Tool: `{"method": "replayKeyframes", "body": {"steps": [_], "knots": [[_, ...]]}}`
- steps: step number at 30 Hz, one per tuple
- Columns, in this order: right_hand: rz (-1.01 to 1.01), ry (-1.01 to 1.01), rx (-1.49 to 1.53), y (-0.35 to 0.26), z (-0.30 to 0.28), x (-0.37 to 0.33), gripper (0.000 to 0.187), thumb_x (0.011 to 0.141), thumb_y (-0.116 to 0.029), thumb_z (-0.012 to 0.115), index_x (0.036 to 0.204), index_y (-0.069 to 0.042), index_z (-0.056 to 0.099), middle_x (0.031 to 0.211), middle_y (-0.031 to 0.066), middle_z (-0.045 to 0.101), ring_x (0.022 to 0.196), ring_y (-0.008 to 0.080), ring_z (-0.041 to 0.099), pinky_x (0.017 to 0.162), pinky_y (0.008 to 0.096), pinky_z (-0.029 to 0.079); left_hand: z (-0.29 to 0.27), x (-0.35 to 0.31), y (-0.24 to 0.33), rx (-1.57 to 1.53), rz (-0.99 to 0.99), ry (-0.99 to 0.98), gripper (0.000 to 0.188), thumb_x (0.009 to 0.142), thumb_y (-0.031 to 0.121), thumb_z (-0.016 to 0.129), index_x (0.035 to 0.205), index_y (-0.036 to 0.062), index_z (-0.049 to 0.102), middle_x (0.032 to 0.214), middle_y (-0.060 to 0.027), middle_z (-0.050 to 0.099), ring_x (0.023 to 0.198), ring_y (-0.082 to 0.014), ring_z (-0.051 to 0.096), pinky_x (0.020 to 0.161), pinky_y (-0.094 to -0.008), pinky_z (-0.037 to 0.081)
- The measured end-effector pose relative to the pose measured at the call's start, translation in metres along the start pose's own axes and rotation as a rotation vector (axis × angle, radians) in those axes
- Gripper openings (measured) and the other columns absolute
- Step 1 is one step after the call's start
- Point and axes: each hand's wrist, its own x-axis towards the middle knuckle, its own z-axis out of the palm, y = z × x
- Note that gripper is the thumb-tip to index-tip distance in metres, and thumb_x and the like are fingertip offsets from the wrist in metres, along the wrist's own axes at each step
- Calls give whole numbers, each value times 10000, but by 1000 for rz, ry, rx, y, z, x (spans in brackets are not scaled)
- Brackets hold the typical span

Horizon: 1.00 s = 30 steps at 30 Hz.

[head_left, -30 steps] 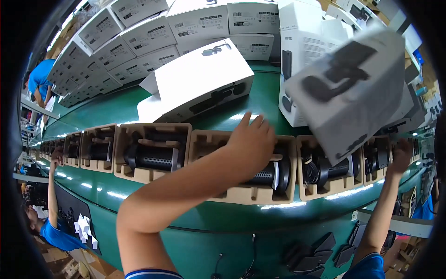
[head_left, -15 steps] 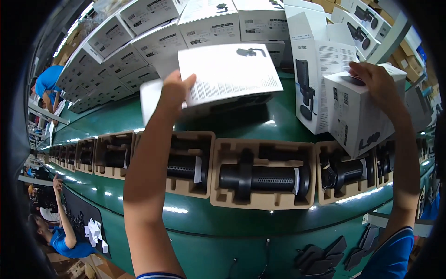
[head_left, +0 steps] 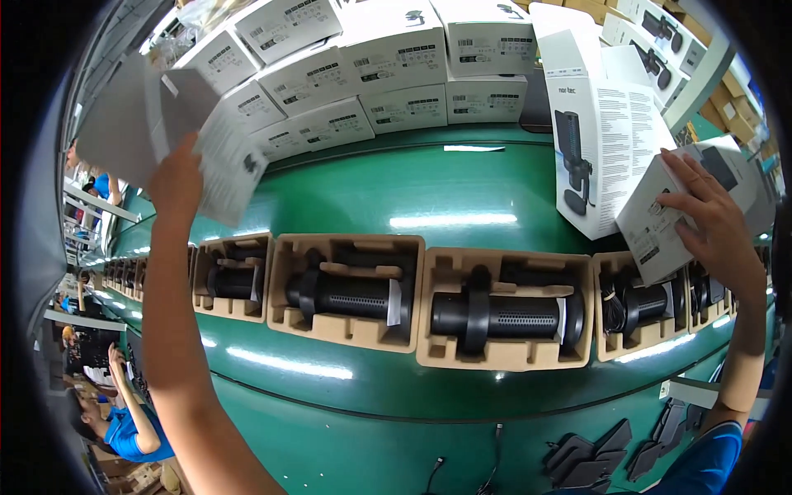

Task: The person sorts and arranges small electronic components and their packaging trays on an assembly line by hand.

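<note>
My left hand [head_left: 177, 186] is raised at the left and grips a white carton [head_left: 235, 169]. That carton is tilted and blurred, with a greyish side facing up beside the printed one. On the right, my right hand [head_left: 714, 210] holds a second white carton [head_left: 656, 219], fingers spread over its top and thumb bent against its side. This carton leans over the tray row, touching or very near an upright white carton [head_left: 615, 132] with raised flaps. Below lie cardboard trays [head_left: 505, 356], each with a black cylindrical microphone [head_left: 524, 317] and its stand parts.
Stacked white cartons [head_left: 392, 62] line the back. A white strip [head_left: 474, 149] lies on the green table [head_left: 355, 186]. Black flat parts [head_left: 590, 454] and cables [head_left: 495, 466] lie at the front. A co-worker in blue [head_left: 136, 429] is at the lower left. A metal post [head_left: 701, 78] stands at right.
My left hand has swung the carton leftward from the middle and turned it. My right hand has shifted lower and tilted its carton. The view has shifted slightly.
</note>
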Motion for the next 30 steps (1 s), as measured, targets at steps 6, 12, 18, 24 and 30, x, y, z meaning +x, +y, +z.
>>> {"method": "replayKeyframes", "body": {"steps": [6, 12, 18, 24, 30], "knots": [[622, -321, -501, -22, 46, 33, 429, 685, -119, 681, 1104, -133, 590, 1345, 131, 393, 1139, 255, 463, 856, 354, 462, 75, -9, -92, -82, -109, -14, 406, 844, 204, 491, 1241, 139, 434, 1032, -140, 595, 916, -335, 560, 727, -426, 437], [188, 295, 155, -48, 0, 120, 483, 731, -42, 640, 1191, -102, 507, 1222, 147, 503, 1070, 261, 523, 869, 329, 445, 47, -3, 57, -424, 340, 723, 377, 793, 110, 576, 1148, 58, 456, 978, -93, 522, 902, -244, 505, 779, -336, 431], [517, 675, 205, 0, 86, 299, 486, 900, -371, 431, 1248, -32, 420, 1196, 190, 499, 1073, 304, 510, 926, 373, 401, 77, 50, 198, -825, 336, 547, 466, 852, 246, 521, 1199, -44, 409, 1180, -226, 442, 1062, -358, 444, 920, -396, 386], [914, 353, 608, 51, 88, 358, 621, 855, -554, 433, 1106, 1, 554, 1045, 172, 589, 972, 388, 566, 838, 560, 422, 39, 83, 230, -860, -35, 142, 490, 865, 309, 502, 1166, -66, 410, 1109, -236, 456, 1063, -363, 445, 878, -429, 415], [872, 118, 568, 96, 116, 366, 686, 831, -603, 421, 977, 41, 607, 1032, 191, 598, 966, 384, 571, 872, 557, 403, 32, 86, 232, -808, -91, 75, 570, 851, 398, 508, 1151, -74, 397, 1089, -239, 462, 1004, -359, 494, 836, -425, 450]]}}
